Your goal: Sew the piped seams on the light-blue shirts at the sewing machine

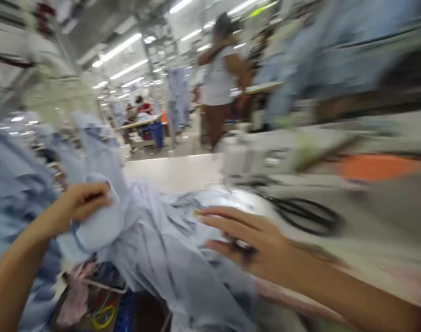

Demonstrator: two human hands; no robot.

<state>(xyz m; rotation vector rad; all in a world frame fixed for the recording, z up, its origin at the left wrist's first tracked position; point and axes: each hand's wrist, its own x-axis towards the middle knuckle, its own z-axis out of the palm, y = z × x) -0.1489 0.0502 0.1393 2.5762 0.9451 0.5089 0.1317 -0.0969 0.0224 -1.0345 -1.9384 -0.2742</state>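
My left hand [87,203] is closed on the top edge of a light blue rounded fabric piece [101,228], which looks like a shirt cuff. Beside it, a bluish-grey garment [168,249] drapes over the front edge of the sewing table. On the right, my right hand [245,237] reaches over this cloth with its index and middle fingers stretched forward. A small dark metal tool [244,246] sits in its curled palm, too blurred to name exactly. A tiny yellow spot shows at the fingertips. Whether these fingertips touch the cloth is unclear.
A white sewing machine [241,157] stands behind my right hand, with a black cable loop [307,214] on the table. Light blue garments [16,184] hang at left. Below is a box with scraps and yellow-handled scissors [103,317]. A person [219,83] stands farther back.
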